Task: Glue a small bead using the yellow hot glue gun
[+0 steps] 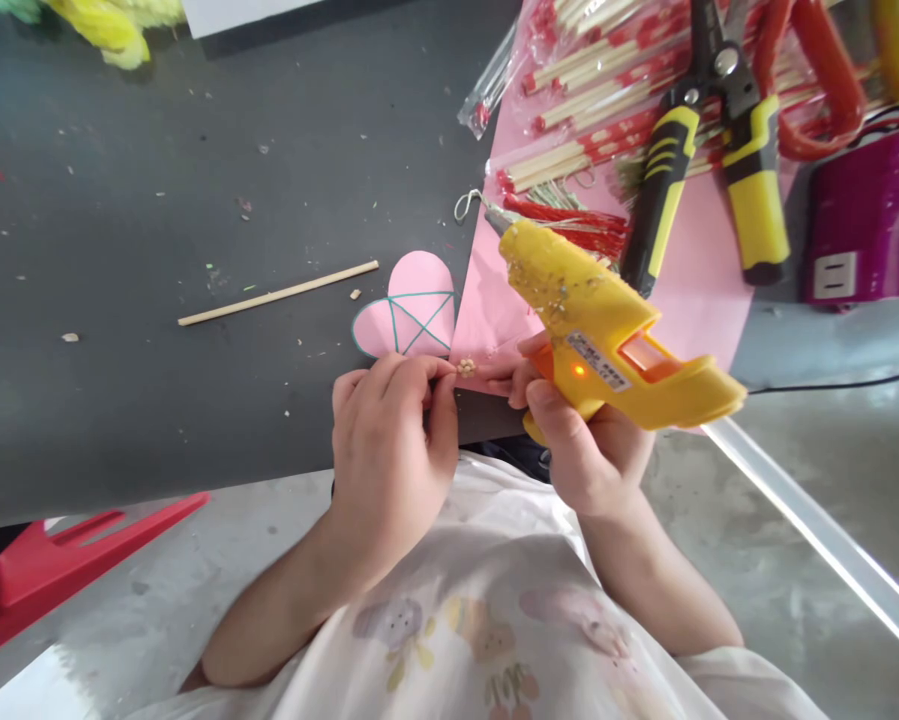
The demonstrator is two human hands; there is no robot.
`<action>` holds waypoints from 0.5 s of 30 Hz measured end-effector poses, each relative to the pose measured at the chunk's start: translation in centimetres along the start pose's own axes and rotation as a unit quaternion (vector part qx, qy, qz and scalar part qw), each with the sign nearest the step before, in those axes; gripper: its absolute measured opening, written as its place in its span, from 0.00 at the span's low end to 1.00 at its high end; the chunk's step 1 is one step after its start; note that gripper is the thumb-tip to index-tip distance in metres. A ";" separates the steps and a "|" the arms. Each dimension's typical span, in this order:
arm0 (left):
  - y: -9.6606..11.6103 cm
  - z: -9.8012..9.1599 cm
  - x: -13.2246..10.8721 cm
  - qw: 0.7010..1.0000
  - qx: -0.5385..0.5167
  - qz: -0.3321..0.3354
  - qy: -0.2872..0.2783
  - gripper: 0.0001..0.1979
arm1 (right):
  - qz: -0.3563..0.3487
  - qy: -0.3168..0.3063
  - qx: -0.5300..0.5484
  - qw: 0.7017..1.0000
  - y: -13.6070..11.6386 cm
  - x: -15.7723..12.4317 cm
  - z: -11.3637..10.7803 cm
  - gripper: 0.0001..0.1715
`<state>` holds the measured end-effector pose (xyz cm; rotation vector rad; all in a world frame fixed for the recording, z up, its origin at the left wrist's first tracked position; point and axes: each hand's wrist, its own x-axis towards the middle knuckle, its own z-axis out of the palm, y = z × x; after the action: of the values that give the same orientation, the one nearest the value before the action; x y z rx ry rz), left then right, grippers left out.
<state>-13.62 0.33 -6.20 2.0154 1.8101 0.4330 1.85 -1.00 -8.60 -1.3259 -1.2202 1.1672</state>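
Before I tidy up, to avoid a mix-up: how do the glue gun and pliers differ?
The glue gun is in the right hand; the pliers lie untouched at the upper right. The glue gun is mostly yellow, with an orange light glowing; the pliers' handles mix black and yellow. A clear glue stick extends from the glue gun's back, while the pliers have two spread handles. Both show yellow.

From where I stand, it looks like a craft workshop: a dark worktable [119, 420] littered with scraps, a yellow glue gun [599, 310], pliers [756, 195], a pink heart [423, 275], red tassels [569, 220], bagged sticks [558, 165], mottled grey floor [854, 430].
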 end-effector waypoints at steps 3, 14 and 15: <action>0.0 0.0 0.0 1.000 -0.006 -0.001 -0.003 0.04 | 0.008 -0.011 0.013 1.000 0.0 -0.1 -0.1 0.11; 0.4 0.3 0.1 1.000 0.015 0.020 0.013 0.03 | 0.009 -0.018 -0.025 0.999 0.1 0.0 -0.3 0.12; 0.5 0.4 0.1 0.999 0.017 0.023 0.017 0.04 | 0.009 -0.018 -0.022 1.000 0.0 0.0 -0.3 0.12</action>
<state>-13.04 0.41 -6.30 2.0878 1.8068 0.4549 2.15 -0.99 -8.61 -1.3566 -1.2690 1.1884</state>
